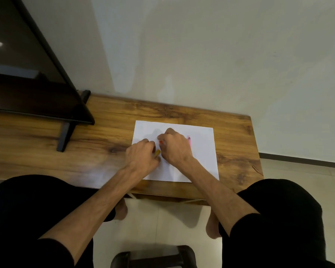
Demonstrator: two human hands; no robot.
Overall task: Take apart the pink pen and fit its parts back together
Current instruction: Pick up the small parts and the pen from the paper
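Wooden table (46,144) across the middle, white sheet of paper (201,151) lying flat toward its three o'clock end. Dark screen (27,78) on a black stand (66,136) at ten o'clock, dark stool (153,257) at six o'clock on the pale tiled floor (162,219)

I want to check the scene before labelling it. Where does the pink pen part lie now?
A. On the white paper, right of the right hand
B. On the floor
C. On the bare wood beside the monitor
A: the pink pen part lies on the white paper, just right of the right hand.
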